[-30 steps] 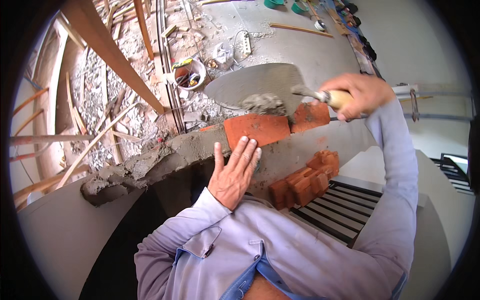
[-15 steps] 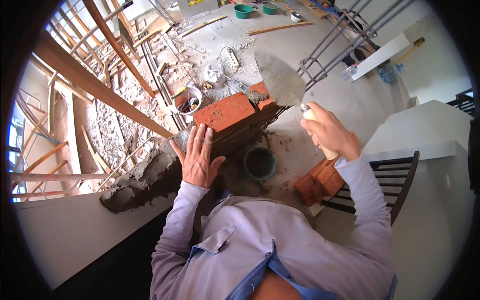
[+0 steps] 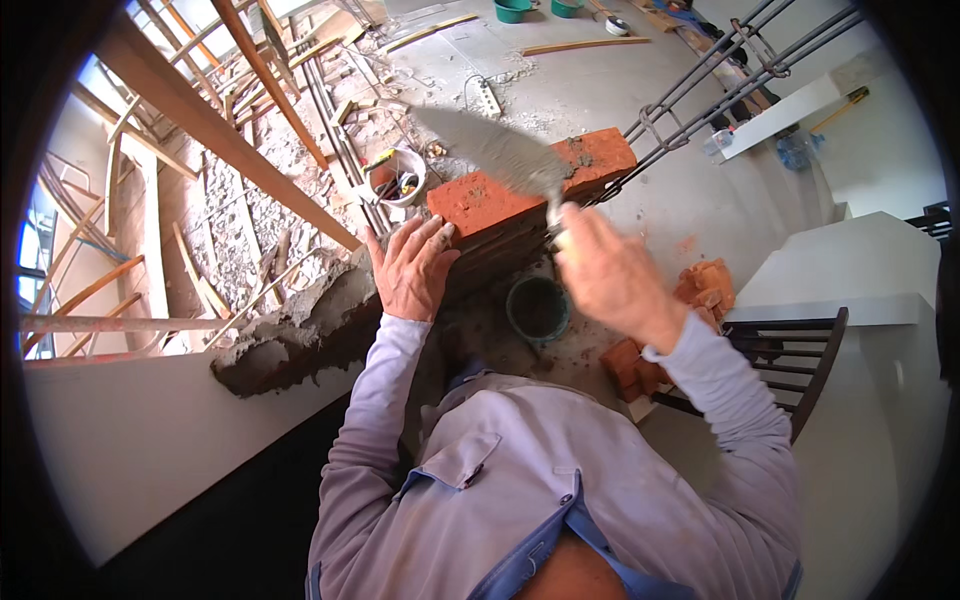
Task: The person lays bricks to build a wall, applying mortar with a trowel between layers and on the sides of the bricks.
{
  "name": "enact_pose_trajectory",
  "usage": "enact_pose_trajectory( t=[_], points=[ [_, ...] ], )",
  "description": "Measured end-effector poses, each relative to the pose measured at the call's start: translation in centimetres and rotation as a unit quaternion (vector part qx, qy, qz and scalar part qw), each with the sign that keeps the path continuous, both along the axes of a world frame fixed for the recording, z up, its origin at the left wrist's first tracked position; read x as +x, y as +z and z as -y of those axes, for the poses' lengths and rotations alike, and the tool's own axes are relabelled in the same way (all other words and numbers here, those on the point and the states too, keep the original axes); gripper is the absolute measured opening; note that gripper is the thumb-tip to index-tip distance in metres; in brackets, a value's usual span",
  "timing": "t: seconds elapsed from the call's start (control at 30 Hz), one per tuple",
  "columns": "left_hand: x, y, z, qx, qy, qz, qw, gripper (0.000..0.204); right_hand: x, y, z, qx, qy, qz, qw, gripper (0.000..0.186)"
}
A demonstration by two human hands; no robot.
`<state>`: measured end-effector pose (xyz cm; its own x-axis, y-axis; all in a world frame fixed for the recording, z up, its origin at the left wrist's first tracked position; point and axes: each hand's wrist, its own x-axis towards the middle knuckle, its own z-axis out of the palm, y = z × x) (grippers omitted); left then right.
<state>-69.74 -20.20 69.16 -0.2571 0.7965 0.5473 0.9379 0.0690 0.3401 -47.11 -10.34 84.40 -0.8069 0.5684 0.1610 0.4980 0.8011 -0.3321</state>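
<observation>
My right hand (image 3: pixel 612 270) is closed round the handle of a mortar-smeared trowel (image 3: pixel 495 150). The blade passes above a red brick (image 3: pixel 480 203) on top of the low wall, partly covering it. Another red brick (image 3: pixel 603 158) lies at the wall's right end, with some mortar on its top. My left hand (image 3: pixel 413 268) rests with spread fingers against the near left end of the first brick, its fingertips touching it. Wet grey mortar (image 3: pixel 300 325) covers the wall top to the left of that hand.
Below the wall stands a dark green bucket (image 3: pixel 538 308). Red bricks (image 3: pixel 640 370) are stacked at the right beside a dark slatted rack (image 3: pixel 790 350). Steel rebar (image 3: pixel 690 118) rises past the wall's right end. Beyond are a white tool bucket (image 3: pixel 398 178), timber props (image 3: pixel 215 140) and rubble.
The trowel has swung left and over the bricks, with my right hand moving left and down. My left hand stays at the brick's end. The view has shifted slightly.
</observation>
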Motion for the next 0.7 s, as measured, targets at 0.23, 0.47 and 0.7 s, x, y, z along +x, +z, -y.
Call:
enact_pose_trajectory(
  t=[0.23, 0.47, 0.7],
  points=[
    [-0.8, 0.4, -0.7, 0.042, 0.012, -0.007, 0.999, 0.029, -2.4, -2.0, 1.4, -0.049, -0.044, 0.095, 0.993, 0.042],
    [-0.2, -0.3, -1.3, 0.061, -0.038, 0.051, 0.996, 0.029, 3.6, -3.5, -3.5, -0.591, -0.213, -0.132, 0.767, 0.027],
    [0.8, 0.3, -1.1, -0.024, -0.005, -0.102, 0.994, 0.029, 12.1, -5.4, 1.0, -0.381, -0.122, -0.05, 0.915, 0.028]
  ],
)
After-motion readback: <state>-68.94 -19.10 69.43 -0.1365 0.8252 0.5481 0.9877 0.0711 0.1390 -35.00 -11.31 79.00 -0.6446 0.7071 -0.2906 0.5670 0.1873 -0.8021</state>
